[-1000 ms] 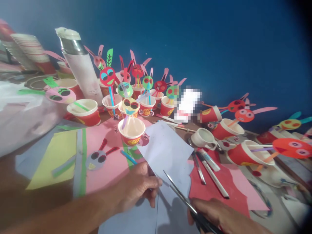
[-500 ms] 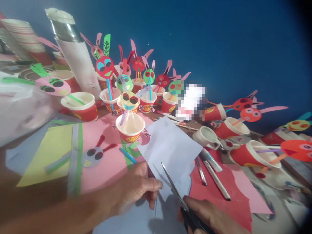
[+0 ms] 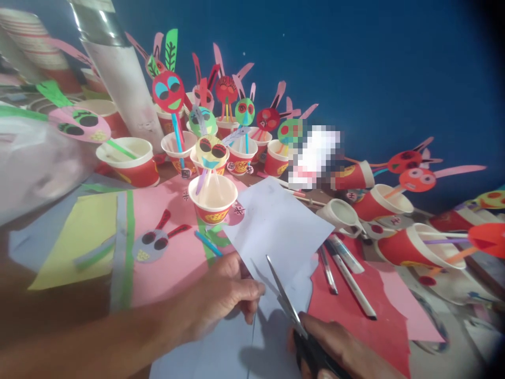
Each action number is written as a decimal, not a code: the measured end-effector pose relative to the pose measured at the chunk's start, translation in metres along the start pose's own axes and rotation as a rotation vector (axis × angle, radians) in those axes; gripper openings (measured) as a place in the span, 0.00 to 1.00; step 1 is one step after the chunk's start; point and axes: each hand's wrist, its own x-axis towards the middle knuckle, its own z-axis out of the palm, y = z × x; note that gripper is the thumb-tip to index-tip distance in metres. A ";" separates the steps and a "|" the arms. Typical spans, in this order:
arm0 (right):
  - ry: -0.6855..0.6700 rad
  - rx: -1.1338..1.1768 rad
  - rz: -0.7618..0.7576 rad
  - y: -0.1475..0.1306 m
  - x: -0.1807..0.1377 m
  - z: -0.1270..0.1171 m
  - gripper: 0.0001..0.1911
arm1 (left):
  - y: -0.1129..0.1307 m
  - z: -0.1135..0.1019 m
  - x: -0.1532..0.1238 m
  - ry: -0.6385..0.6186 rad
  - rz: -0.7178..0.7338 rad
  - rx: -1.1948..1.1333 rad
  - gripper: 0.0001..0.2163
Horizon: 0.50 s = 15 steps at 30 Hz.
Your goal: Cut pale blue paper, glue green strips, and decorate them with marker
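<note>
My left hand (image 3: 224,295) pinches the lower left edge of a pale lavender sheet of paper (image 3: 282,218) between thumb and fingers. In my right hand (image 3: 335,339) are black-handled scissors (image 3: 291,305), their blades parted over the paper and pointing up and left. More lavender paper (image 3: 209,347) lies beneath both hands. Left of the sheet, on pink paper (image 3: 158,279), rests a lavender paper face (image 3: 152,245) with red ears, and a blue strip (image 3: 208,243). Behind the sheet stands a red paper cup (image 3: 213,200) holding a yellow paper face (image 3: 212,151) on strips.
Several red cups with paper faces, such as a red face (image 3: 169,92), line the back by a thermos (image 3: 122,89). To the right are a white mug (image 3: 339,216), markers (image 3: 353,279) and red paper (image 3: 379,305). A plastic bag (image 3: 39,163) sits at left.
The view has shifted slightly, so the cups and thermos sit a little higher in it. Both hands keep their hold on the paper and the scissors, with hardly any movement.
</note>
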 end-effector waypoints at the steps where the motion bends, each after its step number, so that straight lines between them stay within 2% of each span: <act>1: 0.001 -0.007 -0.009 0.000 0.000 0.001 0.32 | 0.000 0.000 0.000 -0.013 -0.002 0.011 0.07; 11: 0.012 -0.033 -0.014 0.004 0.000 0.005 0.33 | 0.004 -0.002 0.000 -0.090 0.033 0.046 0.04; 15: 0.006 -0.001 -0.021 0.001 0.002 0.004 0.32 | 0.005 -0.001 -0.001 -0.061 0.016 0.027 0.03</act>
